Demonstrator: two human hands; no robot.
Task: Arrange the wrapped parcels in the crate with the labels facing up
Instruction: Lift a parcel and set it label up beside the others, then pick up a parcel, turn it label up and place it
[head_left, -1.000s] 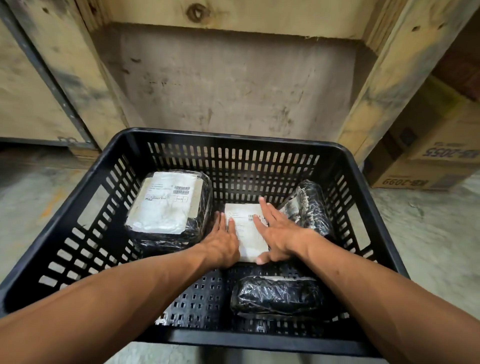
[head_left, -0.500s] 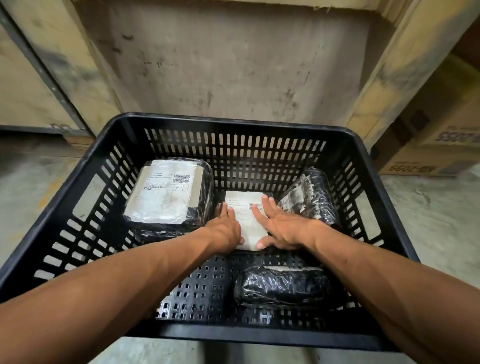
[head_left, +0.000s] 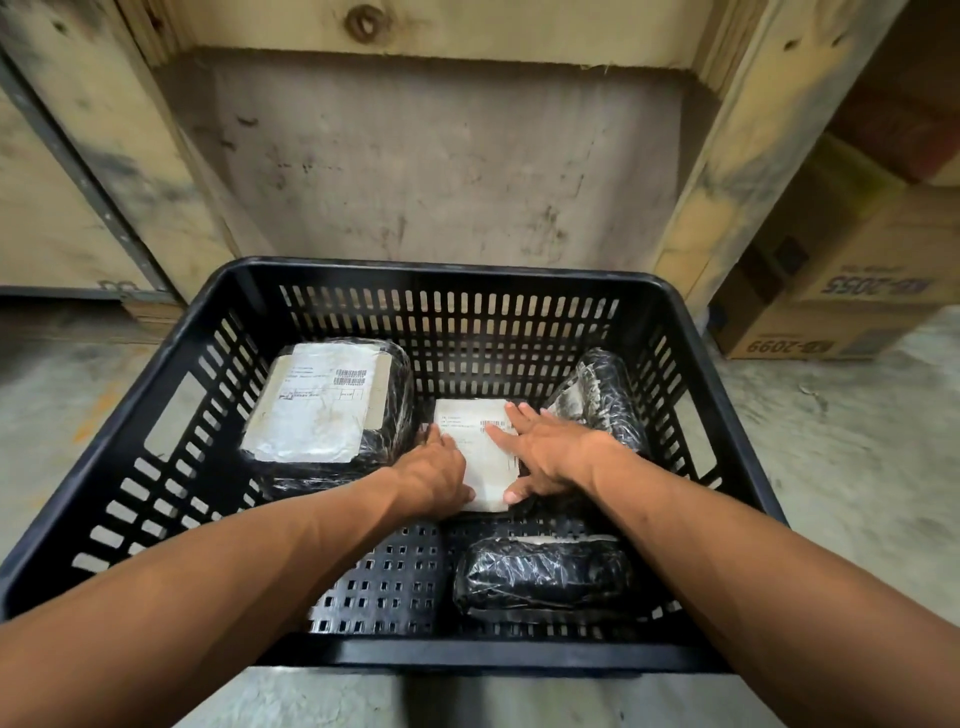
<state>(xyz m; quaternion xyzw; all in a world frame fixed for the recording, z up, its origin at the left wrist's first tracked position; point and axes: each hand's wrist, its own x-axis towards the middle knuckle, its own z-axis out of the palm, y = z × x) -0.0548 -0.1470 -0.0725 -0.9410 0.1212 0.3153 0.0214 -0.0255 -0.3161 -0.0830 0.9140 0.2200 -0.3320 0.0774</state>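
Little was moved since before: flat parcel (head_left: 480, 457) pressed under both open palms, left hand (head_left: 434, 480), right hand (head_left: 545, 449); tilted parcel (head_left: 605, 400) beside right hand may topple if nudged.

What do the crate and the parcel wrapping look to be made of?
Crate: seemingly moulded black plastic, matte, with slotted walls and a perforated floor. Parcel wrapping: apparently thin glossy black plastic film, crinkled and catching light. Labels: likely white printed paper, though a clear film over them cannot be ruled out.
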